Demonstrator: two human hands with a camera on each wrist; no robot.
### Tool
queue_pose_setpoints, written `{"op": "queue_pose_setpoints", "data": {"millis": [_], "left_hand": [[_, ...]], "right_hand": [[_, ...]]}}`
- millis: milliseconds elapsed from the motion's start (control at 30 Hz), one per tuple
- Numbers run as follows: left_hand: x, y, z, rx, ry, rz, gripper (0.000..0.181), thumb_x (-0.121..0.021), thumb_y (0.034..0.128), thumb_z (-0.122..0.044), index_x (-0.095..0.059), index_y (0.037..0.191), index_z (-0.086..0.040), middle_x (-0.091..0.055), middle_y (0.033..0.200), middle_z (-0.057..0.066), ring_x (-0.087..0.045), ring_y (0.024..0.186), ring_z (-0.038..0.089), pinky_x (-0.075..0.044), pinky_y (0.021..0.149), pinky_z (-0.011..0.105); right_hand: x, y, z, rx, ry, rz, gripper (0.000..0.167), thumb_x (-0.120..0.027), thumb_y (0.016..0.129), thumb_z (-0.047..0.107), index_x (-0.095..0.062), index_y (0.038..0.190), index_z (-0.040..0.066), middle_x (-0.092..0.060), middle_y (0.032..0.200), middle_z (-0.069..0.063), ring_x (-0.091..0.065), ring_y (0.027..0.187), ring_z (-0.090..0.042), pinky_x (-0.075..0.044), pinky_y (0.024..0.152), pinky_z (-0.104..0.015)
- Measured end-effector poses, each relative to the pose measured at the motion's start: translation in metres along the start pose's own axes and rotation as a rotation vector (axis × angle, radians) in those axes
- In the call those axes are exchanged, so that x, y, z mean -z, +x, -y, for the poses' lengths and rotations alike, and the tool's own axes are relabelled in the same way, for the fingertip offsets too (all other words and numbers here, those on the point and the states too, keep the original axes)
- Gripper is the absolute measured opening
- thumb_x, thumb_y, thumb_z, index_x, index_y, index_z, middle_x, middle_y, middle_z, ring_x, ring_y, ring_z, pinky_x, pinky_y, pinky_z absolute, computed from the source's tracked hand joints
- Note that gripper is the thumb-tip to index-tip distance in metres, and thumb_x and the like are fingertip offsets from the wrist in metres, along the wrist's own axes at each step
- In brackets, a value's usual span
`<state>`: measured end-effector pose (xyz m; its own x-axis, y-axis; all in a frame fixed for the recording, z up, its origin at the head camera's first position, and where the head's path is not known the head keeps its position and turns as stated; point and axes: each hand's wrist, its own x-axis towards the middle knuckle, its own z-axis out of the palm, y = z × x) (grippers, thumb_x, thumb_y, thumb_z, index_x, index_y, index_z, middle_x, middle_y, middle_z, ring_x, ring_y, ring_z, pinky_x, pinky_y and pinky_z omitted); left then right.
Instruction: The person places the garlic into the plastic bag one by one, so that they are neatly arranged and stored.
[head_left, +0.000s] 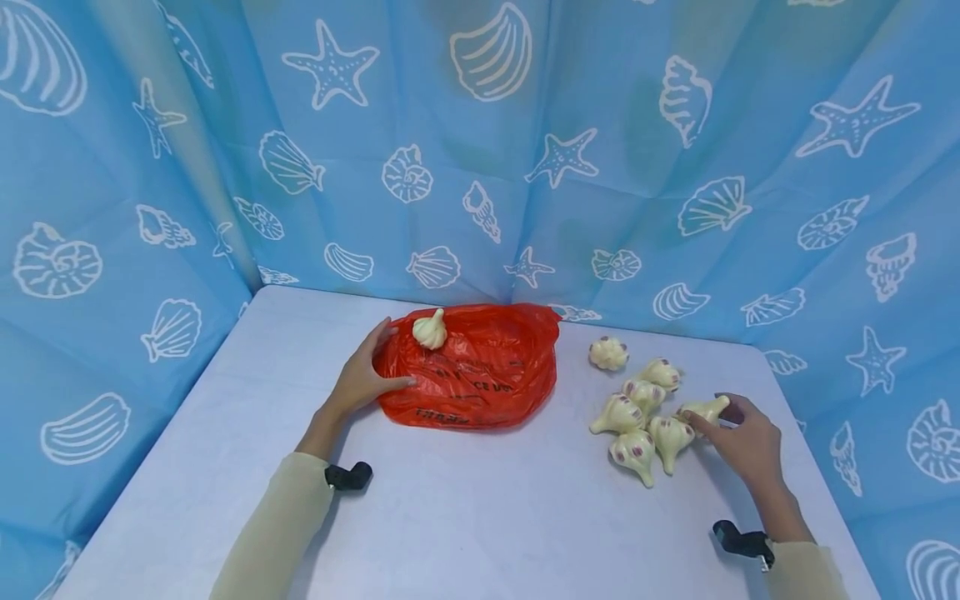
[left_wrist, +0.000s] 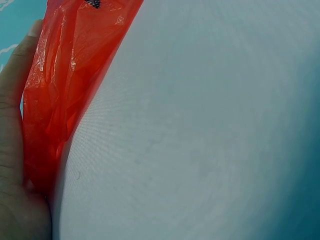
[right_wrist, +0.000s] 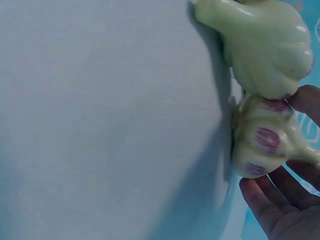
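Curtain (head_left: 465, 133), blue w/ white shell & starfish prints: hangs behind & at both sides of tbl.
Table (head_left: 480, 517), white top: bears all items below.
Red plastic bag (head_left: 480, 367), qty 1: crumpled, blk lettering, lies at far side of tbl, just L of ctr.
R hand (head_left: 750, 437): at R side of tbl, thumb & fingertips pinched on one garlic bulb, seen also in R wrist view.
L hand (head_left: 358, 379): at bag's L edge, touching it; fingers straight, thumb & fingers spread apart.
Held bulb (head_left: 708, 409), garlic: purple-marked, stem twd R hand, beside cluster; overlaps a neighbor in R wrist view, contact can't be told.
Clustered bulbs (head_left: 643, 395), garlic, qty 5: purple-marked, bunched betw. bag & R hand.
Lone bulb (head_left: 608, 354), garlic, qty 1: beyond cluster, near it.
Pale bulb (head_left: 430, 332), garlic, qty 1: at bag's far L part, stem up; whether inside or on top, can't tell.
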<state>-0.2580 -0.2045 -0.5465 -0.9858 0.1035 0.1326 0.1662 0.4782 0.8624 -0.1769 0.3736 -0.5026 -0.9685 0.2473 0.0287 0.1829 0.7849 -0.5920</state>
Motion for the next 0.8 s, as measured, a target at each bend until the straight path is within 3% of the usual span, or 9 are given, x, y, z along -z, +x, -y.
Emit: {"op": "queue_pose_setpoints", "data": {"millis": [467,800], "left_hand": [[0.0006,-0.0001,0.0023,-0.012,0.022,0.009,0.112,-0.086,0.0678,-0.046,-0.021,0.156,-0.023,-0.037,0.153,0.003,-0.031,0.141,0.026,-0.037,0.105,0.056],[0.0,-0.0002,0.0009,-0.002,0.02,0.007,0.111,-0.087,0.0682,-0.044,-0.021,0.156,-0.022,-0.036,0.153,0.003,-0.031,0.141,0.026,-0.041,0.102,0.056]], "right_hand": [[-0.007,-0.0046,-0.005,-0.086,0.026,0.035,0.095,-0.065,0.082,0.065,-0.045,0.136,-0.011,-0.048,0.132,-0.034,-0.044,0.121,-0.05,-0.041,0.094,-0.064],[-0.0061,-0.0055,-0.0012,-0.078,0.021,0.042,0.096,-0.064,0.083,0.064,-0.042,0.137,-0.012,-0.047,0.133,-0.035,-0.043,0.121,-0.052,-0.042,0.093,-0.064]]}}
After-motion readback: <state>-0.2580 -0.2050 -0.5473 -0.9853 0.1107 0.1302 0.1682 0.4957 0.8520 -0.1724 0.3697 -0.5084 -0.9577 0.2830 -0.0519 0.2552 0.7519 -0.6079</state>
